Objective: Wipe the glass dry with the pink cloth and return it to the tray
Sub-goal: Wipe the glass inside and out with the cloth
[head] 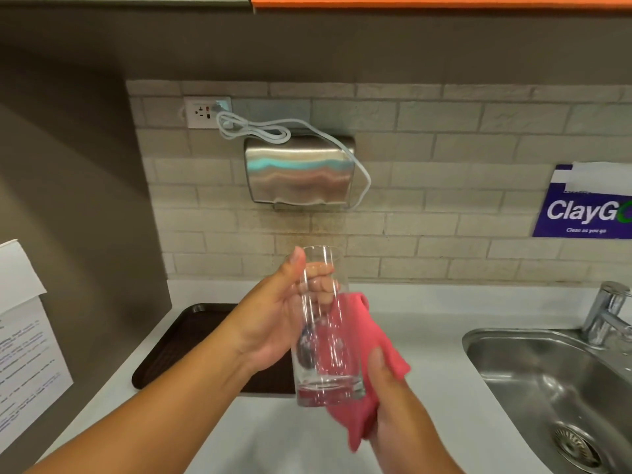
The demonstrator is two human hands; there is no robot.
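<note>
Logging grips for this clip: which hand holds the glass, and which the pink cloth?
The left hand grips the glass near its rim; the right hand holds the pink cloth against its lower side.

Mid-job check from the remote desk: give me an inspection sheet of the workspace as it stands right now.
Surface: white countertop, nothing lying on its visible part besides the tray.
Job's things: glass held upright in the air above the counter; pink cloth pressed to its right side; dark tray on the counter at left, its visible part bare.
Clutter: nothing seen.
Hands: left hand grips the glass near its rim; right hand holds the cloth.
Cables: white cord looped from the wall socket over the metal dryer.
Surroundings: steel sink and tap at right; blue sign; papers at left.
</note>
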